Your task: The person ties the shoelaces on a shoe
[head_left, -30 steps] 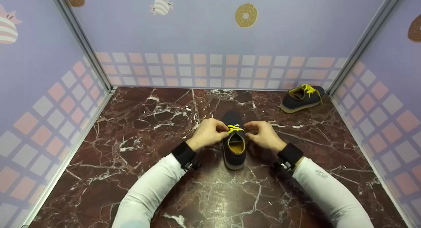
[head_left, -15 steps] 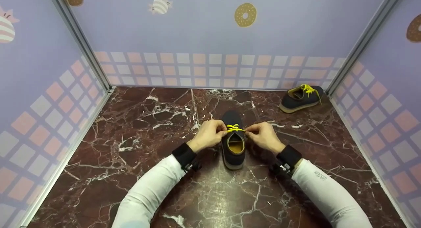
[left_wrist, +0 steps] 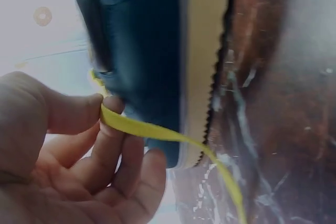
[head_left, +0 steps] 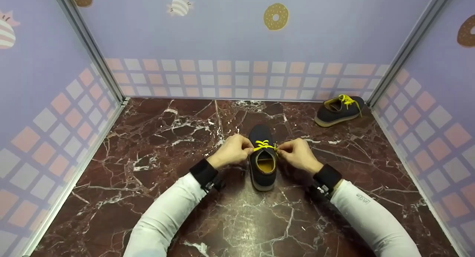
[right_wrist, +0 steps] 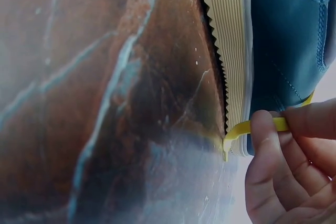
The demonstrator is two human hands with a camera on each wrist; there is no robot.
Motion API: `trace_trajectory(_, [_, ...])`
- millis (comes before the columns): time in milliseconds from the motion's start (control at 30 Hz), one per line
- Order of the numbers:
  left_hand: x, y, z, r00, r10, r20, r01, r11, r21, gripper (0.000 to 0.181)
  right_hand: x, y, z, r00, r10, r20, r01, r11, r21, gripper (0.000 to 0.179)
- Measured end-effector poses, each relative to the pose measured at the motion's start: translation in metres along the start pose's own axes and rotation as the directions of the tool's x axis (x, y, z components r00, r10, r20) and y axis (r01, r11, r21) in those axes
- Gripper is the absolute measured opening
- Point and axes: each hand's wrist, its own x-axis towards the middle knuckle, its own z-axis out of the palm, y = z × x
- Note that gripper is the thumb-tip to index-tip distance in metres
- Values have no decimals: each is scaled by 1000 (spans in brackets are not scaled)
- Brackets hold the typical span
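A dark shoe (head_left: 264, 181) with a yellow lining stands on the floor between both hands, its toe pointing away. Yellow laces (head_left: 262, 144) cross over its upper. On the shoe's left, my left hand (head_left: 233, 149) pinches one end of the shoelace (left_wrist: 142, 128) between thumb and forefinger; the loose tail hangs past the sole in the left wrist view. Opposite it, my right hand (head_left: 300, 153) pinches the other shoelace end (right_wrist: 281, 124), whose short tail dangles beside the ribbed sole (right_wrist: 231, 56). Both lace ends are drawn out sideways from the shoe.
The matching shoe (head_left: 339, 112) with yellow laces sits in the far right corner by the wall. Patterned panels (head_left: 237, 42) enclose the back and both sides. The floor (head_left: 167, 138) is dark red marble with white veins.
The right hand now shows the yellow lace pinched and pulled to the side; the lace stretches straighter across the shoe. The left hand shifts slightly left. The far shoe stays put.
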Motion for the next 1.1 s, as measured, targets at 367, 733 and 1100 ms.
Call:
trace_trajectory(367, [-2, -1, -7, 992, -28, 126, 57, 970, -236, 21, -2, 1, 3, 1000, 15, 20, -16, 1000, 25, 12])
trace_trajectory(733, [1, -3, -2, 978, -96, 187, 192, 768, -611, 19, -3, -1, 2, 999, 24, 22, -25, 999, 22, 12])
trace_trajectory(1100, [7, 1, 19, 948, -268, 171, 280, 449, -849, 15, -3, -1, 2, 999, 30, 31, -31, 999, 36, 12])
